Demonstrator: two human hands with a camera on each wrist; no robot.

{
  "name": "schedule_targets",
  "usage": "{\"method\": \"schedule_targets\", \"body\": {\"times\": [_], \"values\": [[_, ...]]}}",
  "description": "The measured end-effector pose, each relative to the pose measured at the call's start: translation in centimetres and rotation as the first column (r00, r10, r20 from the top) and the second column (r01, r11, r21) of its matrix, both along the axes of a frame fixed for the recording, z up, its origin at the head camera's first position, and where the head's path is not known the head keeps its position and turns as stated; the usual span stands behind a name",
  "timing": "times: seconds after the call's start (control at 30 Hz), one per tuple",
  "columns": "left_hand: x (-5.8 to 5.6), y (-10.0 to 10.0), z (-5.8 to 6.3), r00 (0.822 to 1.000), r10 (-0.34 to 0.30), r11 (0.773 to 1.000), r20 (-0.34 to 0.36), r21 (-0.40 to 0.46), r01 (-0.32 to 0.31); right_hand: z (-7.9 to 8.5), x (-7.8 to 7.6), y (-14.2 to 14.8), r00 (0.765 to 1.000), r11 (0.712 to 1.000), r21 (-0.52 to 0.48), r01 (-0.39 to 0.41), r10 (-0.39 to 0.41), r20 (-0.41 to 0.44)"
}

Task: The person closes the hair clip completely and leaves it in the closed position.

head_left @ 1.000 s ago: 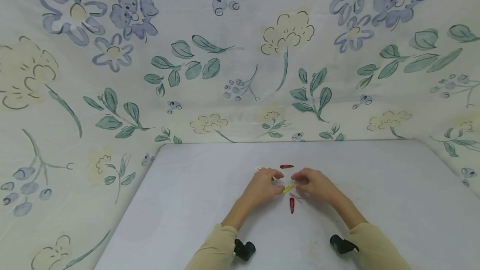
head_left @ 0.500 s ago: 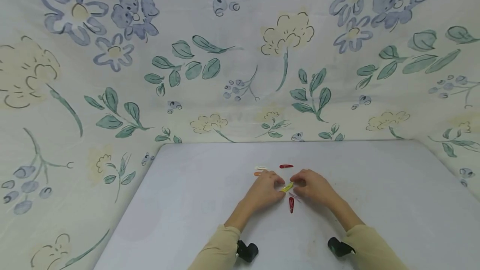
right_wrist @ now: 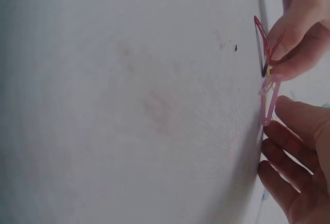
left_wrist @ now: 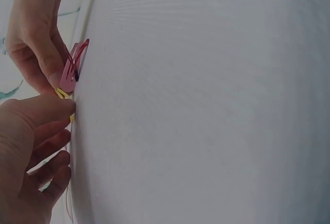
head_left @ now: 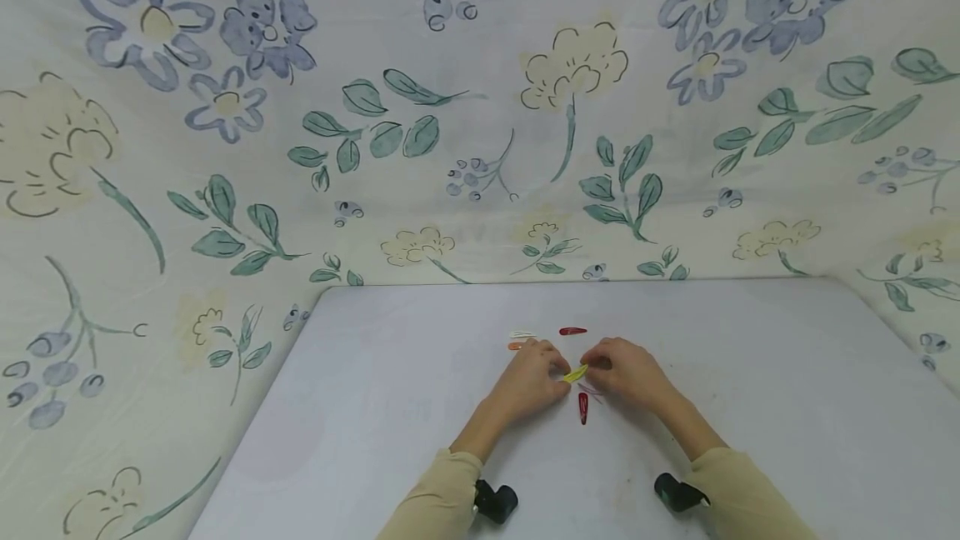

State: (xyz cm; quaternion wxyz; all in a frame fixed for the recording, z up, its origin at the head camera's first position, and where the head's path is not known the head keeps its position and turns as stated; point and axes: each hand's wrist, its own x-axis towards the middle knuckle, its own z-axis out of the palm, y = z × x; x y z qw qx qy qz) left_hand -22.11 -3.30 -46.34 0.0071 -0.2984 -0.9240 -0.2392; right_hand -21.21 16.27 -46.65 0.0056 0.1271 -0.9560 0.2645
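Observation:
A yellow snap hair clip (head_left: 575, 373) spans the gap between the two hands near the middle of the table. My left hand (head_left: 528, 379) pinches its near left end between thumb and fingers. At the far right end, my right hand (head_left: 626, 372) pinches it with thumb and fingertips. In the left wrist view only a bit of the yellow shows past the fingers. Just below the right fingertips lies a pink hair clip (right_wrist: 271, 103), its parts spread apart. A red hair clip (head_left: 583, 408) sits nearer the person, pointing toward them.
Beyond the hands lie another red hair clip (head_left: 573, 331), a white hair clip (head_left: 522, 334) and an orange one (head_left: 514, 347), partly behind the left hand. Flowered cloth (head_left: 480, 190) rises past the white table's (head_left: 390, 357) far edge. Black wrist devices (head_left: 495, 502) sit at both sleeves.
The right fingers have closed in on the yellow clip's far end. The left hand has shifted slightly toward the person, uncovering the orange clip. In the last half second little has moved.

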Motion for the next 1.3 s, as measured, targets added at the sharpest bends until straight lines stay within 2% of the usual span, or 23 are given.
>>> {"method": "schedule_targets", "body": {"times": [0.23, 0.57, 0.8, 0.9, 1.17, 1.3], "values": [[0.08, -0.19, -0.11, 1.000, -0.002, 1.000, 0.020, -0.011, 0.003, 0.13, 0.13, -0.32, 0.999, 1.000, -0.004, 0.026, -0.026, 0.033], [-0.01, -0.24, -0.25, 1.000, 0.003, 1.000, 0.020, 0.001, -0.003, 0.11, 0.24, -0.39, 1.000, 1.000, 0.000, 0.029, -0.029, -0.002], [-0.07, -0.27, -0.46, 0.999, -0.017, 0.999, -0.046, 0.038, 0.019, 0.03, 0.17, -0.34, 0.999, 0.999, -0.005, 0.032, -0.032, -0.021], [-0.12, -0.29, -0.63, 0.999, -0.011, 0.998, -0.051, 0.055, 0.013, 0.04, 0.20, -0.42, 0.999, 0.999, -0.013, 0.029, -0.029, -0.021], [-0.16, -0.14, -0.74, 0.999, 0.045, 0.992, 0.020, 0.114, -0.047, 0.00, 0.31, -0.48, 0.999, 0.999, -0.027, 0.033, -0.034, -0.015], [-0.19, 0.00, -0.79, 0.999, 0.050, 0.988, 0.018, 0.143, -0.052, -0.01, 0.30, -0.38, 0.999, 0.999, -0.037, 0.029, -0.030, -0.019]]}}
